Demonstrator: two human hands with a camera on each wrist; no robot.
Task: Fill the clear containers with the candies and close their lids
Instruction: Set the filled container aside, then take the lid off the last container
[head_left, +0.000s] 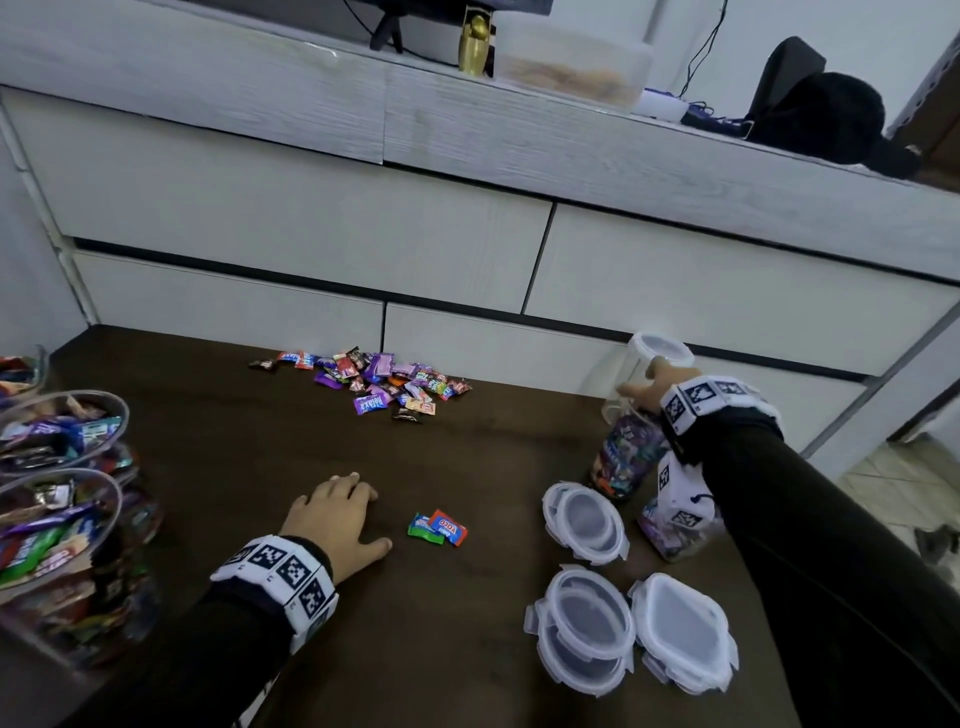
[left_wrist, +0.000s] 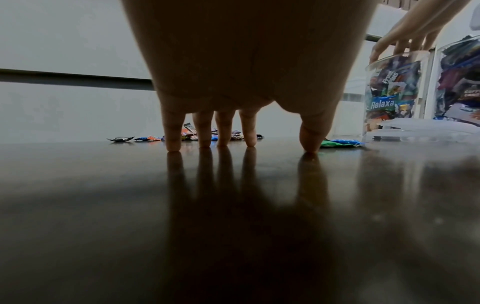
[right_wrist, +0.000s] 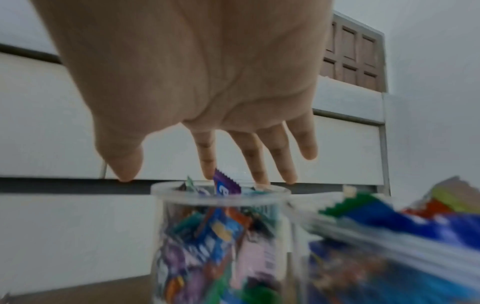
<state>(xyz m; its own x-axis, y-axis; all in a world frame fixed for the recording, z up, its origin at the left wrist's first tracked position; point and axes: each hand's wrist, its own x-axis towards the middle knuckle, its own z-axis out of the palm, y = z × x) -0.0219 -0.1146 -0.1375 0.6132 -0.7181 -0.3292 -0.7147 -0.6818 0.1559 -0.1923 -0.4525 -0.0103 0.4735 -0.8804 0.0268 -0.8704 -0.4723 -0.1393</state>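
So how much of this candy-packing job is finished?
Partly done. Several clear jars at the left and the jar under the right hand already hold candy. That hand hovers open over its rim; the left hand rests on the table. Left: a candy pile, two loose pieces, and the lids lying unused.

Person's arms: sleeves and wrist bands

Both forearms wear long black sleeves (head_left: 810, 519) reaching the wrists. Each wrist carries a white band (head_left: 280, 577) printed with square black-and-white coded markers set side by side; the right wrist's band (head_left: 701, 397) bears the same markers, and a white block (head_left: 678, 499) under that wrist shows further markers. Left hand (head_left: 337, 519) and right hand (head_left: 657, 382) are bare, no gloves, no rings visible.
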